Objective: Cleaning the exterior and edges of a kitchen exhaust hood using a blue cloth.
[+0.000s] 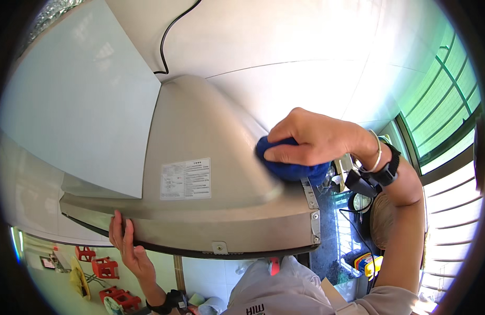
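My right hand (pixel 305 138) grips a bunched dark blue cloth (pixel 293 171) and presses it on the right slope of a metal range hood (pixel 195 130). The cloth's edge is slightly blurred. Near the hood's lower left edge, my left hand (pixel 126 244) rests its fingertips on the metal rim, fingers apart, holding nothing. A printed label (pixel 185 179) is stuck on the hood's face. A small metal bracket (pixel 219 247) sits at the middle of its front edge, and more metal brackets line its right end.
A pale cabinet (pixel 81 98) adjoins the hood at left. A black cable (pixel 162 43) runs up the tiled wall. Right and below lie a dark countertop (pixel 325 228) with a yellow bottle (pixel 373 265), a round wooden board (pixel 382 220) and a barred window (pixel 443 94). Red stools (pixel 104 267) stand lower left.
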The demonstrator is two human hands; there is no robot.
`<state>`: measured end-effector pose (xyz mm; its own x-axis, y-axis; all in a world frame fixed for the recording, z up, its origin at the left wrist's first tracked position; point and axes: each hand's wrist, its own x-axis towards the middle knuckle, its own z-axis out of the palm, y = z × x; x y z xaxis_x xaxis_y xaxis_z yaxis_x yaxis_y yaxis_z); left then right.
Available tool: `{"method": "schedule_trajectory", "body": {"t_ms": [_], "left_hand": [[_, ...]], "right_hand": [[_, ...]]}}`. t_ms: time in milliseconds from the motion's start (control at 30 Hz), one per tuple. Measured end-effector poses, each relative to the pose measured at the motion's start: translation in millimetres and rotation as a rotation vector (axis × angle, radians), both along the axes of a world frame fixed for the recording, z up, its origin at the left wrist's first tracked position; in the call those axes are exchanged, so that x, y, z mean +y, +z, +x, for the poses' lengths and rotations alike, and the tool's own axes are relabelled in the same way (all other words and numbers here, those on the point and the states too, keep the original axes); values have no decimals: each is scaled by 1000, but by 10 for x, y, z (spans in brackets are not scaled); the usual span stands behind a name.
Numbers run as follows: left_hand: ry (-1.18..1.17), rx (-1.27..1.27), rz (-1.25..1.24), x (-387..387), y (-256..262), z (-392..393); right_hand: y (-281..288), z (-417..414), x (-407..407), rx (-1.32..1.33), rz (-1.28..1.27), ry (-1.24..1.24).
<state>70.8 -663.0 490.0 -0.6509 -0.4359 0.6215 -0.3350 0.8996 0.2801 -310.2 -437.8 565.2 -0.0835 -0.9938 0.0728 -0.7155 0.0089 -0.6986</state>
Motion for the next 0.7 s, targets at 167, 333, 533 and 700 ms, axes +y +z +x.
{"method": "schedule_trajectory", "body": {"t_ms": [167,333,533,700], "left_hand": [[21,-32,-25,-32,-12,79],[21,-57,-53,-11,23,55],[6,-49,-47,-16,15,43],[-6,-25,-15,-20,17,72]], "right_hand": [[47,216,-6,22,-193,217],[132,484,-108,96,-346,359],[157,900,-561,271,-429,333],[326,845,-434,316,-150,443]]}}
